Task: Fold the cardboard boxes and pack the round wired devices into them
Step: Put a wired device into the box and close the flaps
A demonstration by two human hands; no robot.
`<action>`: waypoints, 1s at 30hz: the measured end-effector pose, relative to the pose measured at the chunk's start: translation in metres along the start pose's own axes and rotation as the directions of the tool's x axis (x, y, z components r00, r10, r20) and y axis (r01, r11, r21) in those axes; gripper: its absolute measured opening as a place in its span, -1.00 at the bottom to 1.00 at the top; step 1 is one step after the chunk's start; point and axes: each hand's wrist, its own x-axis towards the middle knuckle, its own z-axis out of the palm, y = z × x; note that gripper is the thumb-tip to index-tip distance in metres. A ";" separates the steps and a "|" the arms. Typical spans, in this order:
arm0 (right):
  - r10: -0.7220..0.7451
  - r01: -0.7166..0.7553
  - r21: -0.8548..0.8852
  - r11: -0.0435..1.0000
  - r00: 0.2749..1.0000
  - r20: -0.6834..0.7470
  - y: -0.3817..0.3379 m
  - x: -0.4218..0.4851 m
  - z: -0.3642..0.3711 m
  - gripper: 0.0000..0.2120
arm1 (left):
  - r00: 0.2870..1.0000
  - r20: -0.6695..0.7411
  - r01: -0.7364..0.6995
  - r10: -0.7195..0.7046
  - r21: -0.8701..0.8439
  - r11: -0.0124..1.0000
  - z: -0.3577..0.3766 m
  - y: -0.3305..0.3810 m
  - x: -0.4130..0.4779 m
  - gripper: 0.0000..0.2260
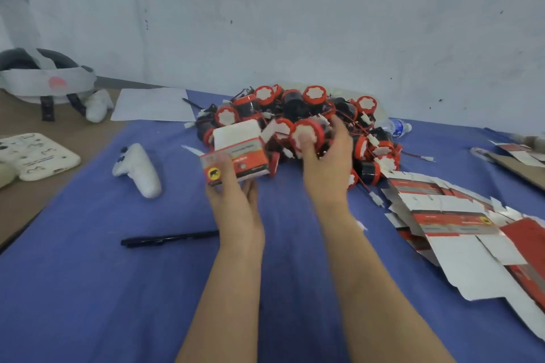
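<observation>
Before you, matt blue cloth, lightly creased; the box in your left hand and the flat blanks are smooth printed cardboard; the round devices show red and black plastic; the pen is glossy black

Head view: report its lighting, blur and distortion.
Head view: soft, even light, no glare; the right hand and its round device are motion-blurred; print on the folded box is too soft to read; wide-angle stretch at the edges.

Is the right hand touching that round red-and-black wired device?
Touching. The head view shows the right hand gripping the round red-and-black wired device, thumb on its white face.
</observation>
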 end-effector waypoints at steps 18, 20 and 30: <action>0.195 -0.004 -0.430 0.903 0.895 0.402 0.030 -0.026 -0.061 -0.90 | 0.783 0.475 -0.436 -0.402 0.880 0.191 -0.011 -0.025 -0.014 -0.66; 0.155 0.055 -0.522 0.851 0.924 0.349 0.030 -0.027 -0.056 -0.91 | 0.778 0.441 -0.365 -0.447 0.897 0.251 -0.010 -0.026 -0.013 -0.69; 0.152 0.295 -0.770 0.566 0.881 0.449 0.019 -0.025 -0.056 -0.76 | 0.926 0.312 -0.280 -0.214 0.945 0.168 -0.001 -0.048 -0.024 -0.65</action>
